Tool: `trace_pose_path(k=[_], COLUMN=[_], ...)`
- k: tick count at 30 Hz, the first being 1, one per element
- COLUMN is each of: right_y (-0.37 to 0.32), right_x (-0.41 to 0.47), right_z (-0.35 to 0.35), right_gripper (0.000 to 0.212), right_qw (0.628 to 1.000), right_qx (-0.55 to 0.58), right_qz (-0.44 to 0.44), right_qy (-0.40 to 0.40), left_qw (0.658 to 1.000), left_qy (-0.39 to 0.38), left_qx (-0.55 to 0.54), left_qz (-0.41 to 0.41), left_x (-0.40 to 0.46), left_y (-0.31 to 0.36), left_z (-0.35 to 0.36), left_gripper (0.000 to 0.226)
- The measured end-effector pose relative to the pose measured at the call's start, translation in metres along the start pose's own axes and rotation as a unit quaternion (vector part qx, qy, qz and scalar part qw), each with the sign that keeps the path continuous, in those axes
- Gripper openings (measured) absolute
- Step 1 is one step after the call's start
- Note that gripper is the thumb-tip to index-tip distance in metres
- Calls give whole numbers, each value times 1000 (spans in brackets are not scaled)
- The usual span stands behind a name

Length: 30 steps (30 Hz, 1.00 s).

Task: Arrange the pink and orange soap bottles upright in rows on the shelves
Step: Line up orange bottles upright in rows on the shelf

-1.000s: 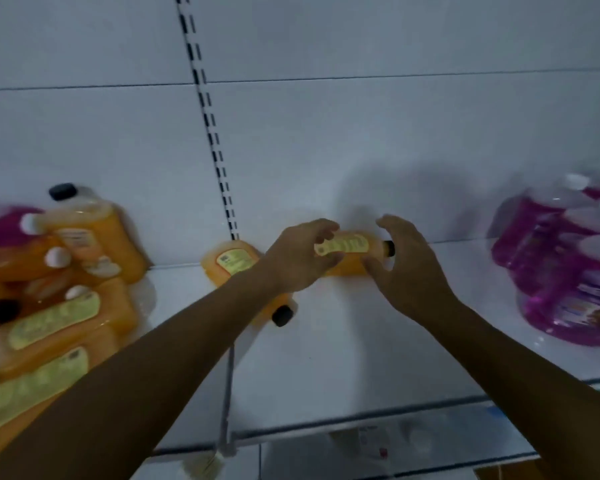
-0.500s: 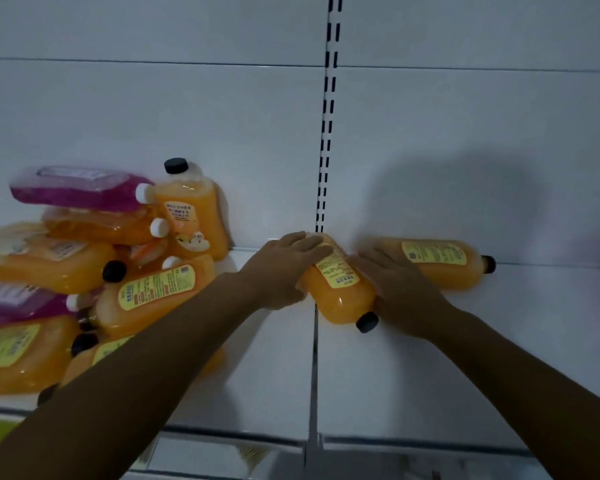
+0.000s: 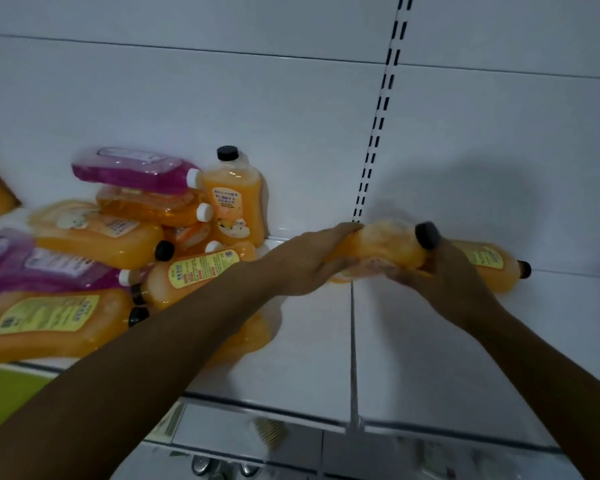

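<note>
A white shelf [image 3: 309, 358] carries a heap of orange and pink bottles [image 3: 84, 265] at left, one orange bottle [image 3: 234, 199] upright behind, another [image 3: 489, 268] lying at right.

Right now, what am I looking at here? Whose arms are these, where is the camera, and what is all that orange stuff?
There is no machine: these are a person's bare arms, filmed by a camera worn on their head, looking forward and down. They stand at a white shelf. The left hand and right hand together hold one orange bottle of soap, lifted and on its side, black cap to the right. Another orange bottle lies behind the right hand. To the left is a heap of orange and pink bottles lying down; one upright bottle stands by the back wall.
</note>
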State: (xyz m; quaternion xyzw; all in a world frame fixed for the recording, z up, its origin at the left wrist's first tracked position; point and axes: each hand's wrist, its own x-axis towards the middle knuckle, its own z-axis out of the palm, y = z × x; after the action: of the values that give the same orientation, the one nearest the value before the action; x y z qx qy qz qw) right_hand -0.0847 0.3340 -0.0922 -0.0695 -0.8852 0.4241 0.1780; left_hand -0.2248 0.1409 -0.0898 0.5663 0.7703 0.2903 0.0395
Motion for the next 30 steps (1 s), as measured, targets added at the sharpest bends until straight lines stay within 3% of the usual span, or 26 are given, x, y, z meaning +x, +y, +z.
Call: trace_pose_path(k=[3, 6, 12, 19, 25, 30], right_y=[-33, -63, -115, -191, -265, -328], right_x=[4, 7, 14, 13, 22, 39], right_z=[8, 25, 80, 179, 270, 344], right_gripper=[46, 48, 61, 47, 48, 48], right_qw=[993, 988, 965, 946, 936, 932], right_qx=[106, 133, 229, 259, 254, 250], right_qz=[-30, -74, -120, -147, -169, -175], right_qy=[38, 26, -41, -130, -175, -196], left_qw=[986, 970, 947, 914, 886, 884], left_qy=[45, 97, 223, 311, 358, 372], left_qx=[-156, -202, -167, -112, -125, -99], left_qz=[-45, -90, -159, -235, -267, -265], left_x=[-15, -40, -116, -230, -319, -383], left_y=[18, 34, 41, 27, -11, -57], left_z=[-12, -26, -58, -105, -155, -208], left_gripper=[45, 42, 43, 34, 40, 49])
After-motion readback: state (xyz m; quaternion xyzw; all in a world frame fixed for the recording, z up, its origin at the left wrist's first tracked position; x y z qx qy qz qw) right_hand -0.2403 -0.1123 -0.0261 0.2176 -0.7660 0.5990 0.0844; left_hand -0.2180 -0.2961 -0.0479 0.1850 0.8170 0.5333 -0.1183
